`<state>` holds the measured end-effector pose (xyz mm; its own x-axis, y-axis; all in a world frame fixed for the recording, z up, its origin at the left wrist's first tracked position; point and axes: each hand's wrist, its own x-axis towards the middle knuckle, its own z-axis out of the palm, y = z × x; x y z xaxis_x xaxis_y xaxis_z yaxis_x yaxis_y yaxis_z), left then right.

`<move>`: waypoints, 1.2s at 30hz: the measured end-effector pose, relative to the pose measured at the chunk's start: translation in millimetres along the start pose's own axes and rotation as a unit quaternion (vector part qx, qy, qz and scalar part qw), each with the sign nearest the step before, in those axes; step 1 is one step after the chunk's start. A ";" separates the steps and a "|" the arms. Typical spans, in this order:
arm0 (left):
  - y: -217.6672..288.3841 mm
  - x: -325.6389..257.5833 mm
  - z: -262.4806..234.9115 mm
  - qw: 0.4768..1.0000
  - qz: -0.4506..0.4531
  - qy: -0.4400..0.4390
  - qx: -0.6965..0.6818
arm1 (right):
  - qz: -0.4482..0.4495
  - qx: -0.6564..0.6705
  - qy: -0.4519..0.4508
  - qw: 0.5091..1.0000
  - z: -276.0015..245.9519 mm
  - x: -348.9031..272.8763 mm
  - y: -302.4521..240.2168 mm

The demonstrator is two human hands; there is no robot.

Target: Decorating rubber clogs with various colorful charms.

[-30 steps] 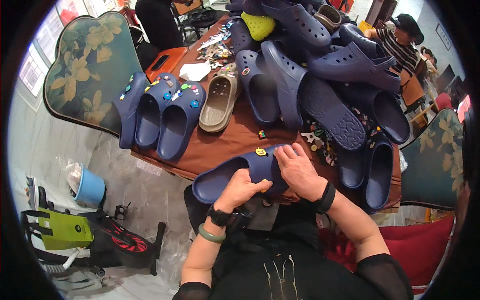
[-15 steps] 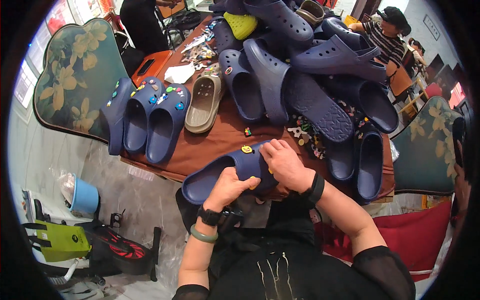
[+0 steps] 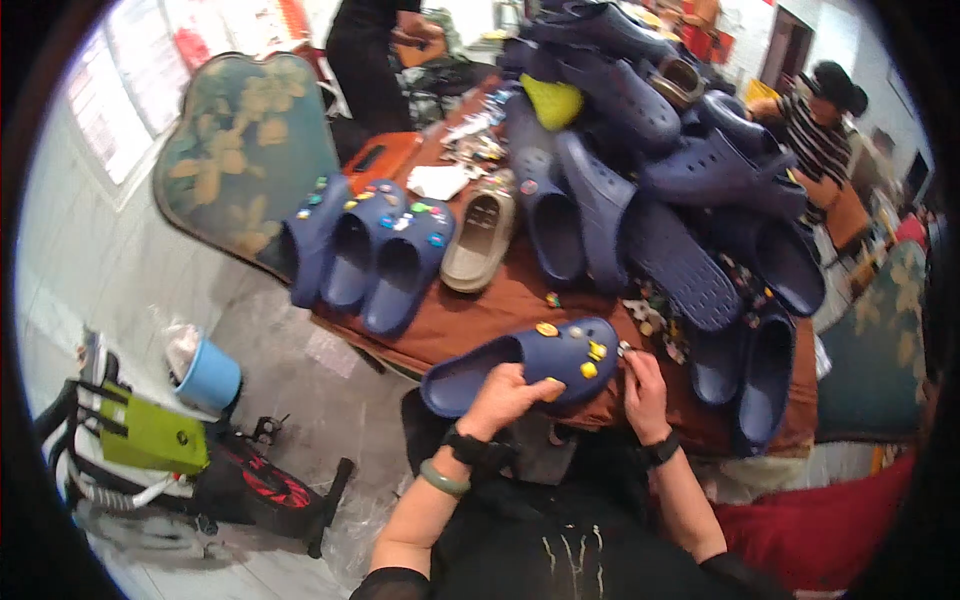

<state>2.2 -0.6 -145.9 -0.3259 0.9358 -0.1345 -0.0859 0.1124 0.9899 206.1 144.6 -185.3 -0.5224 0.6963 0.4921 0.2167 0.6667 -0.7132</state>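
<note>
A green bag (image 3: pixel 155 437) is at far left, its contents hidden; beside it a blue bucket (image 3: pixel 213 377) holds crumpled clear plastic (image 3: pixel 182 347). Three charm-studded navy clogs (image 3: pixel 402 285) line the left part of a brown-clothed table (image 3: pixel 500 312), next to a beige clog (image 3: pixel 480 245). The left hand (image 3: pixel 503 398) grips the side of another navy clog (image 3: pixel 540 355) at the table's near edge, thumb on its upper, which bears yellow charms (image 3: pixel 597 351); off its toe, the right hand (image 3: pixel 645 390) pinches a small pale piece (image 3: pixel 624 348), too blurred to name, and farther right lies a heap of clogs (image 3: pixel 690 180) with loose charms (image 3: pixel 650 318) among them
</note>
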 end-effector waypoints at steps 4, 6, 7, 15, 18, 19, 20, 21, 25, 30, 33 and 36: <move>9.0 -8.9 0.9 0.999 -0.013 -0.013 0.049 | -0.019 -0.070 -0.025 0.997 -3.9 -8.8 5.1; 13.3 -17.3 -8.3 1.000 0.006 0.023 0.020 | -0.028 -0.058 -0.023 0.998 -0.4 -9.5 1.6; 17.1 -20.5 -14.1 0.999 0.022 0.048 -0.013 | -0.029 -0.054 -0.021 0.998 1.2 -9.7 0.9; 85.6 -2.4 -118.4 0.909 0.179 0.366 0.091 | -0.052 -0.106 -0.047 0.992 -6.7 -6.5 -0.8; 75.2 33.6 -190.5 0.882 0.206 0.415 0.090 | -0.054 -0.101 -0.054 0.992 -6.5 -5.0 -3.3; 79.0 43.6 -206.9 0.866 0.204 0.429 0.156 | -0.050 -0.105 -0.048 0.992 -7.0 -4.9 -1.2; 76.6 51.8 -224.1 0.839 0.197 0.433 0.264 | -0.055 -0.110 -0.049 0.991 -7.1 -5.4 0.1; 72.8 60.4 -248.8 0.829 0.101 0.441 0.329 | -0.063 -0.112 -0.053 0.990 -5.7 -5.0 -0.5; 34.0 83.6 -322.0 0.874 0.129 0.355 0.305 | -0.071 -0.105 -0.049 0.991 -1.0 -0.2 -10.3; 80.8 112.2 -287.3 0.896 0.145 0.364 0.210 | -0.059 -0.129 -0.054 0.988 -5.7 -4.2 -1.1; 104.5 105.9 -275.7 0.850 0.171 0.409 0.284 | -0.062 -0.127 -0.060 0.988 -3.4 -3.9 -4.0; 117.3 100.3 -277.1 0.883 0.090 0.413 0.204 | -0.064 -0.127 -0.064 0.988 -3.0 -2.9 -6.9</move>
<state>-301.5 13.9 -55.4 -0.8897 0.4070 0.2070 0.3285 0.2557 0.9092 208.6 138.8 -180.3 -0.6558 0.5730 0.4915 0.3326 0.8038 -0.4933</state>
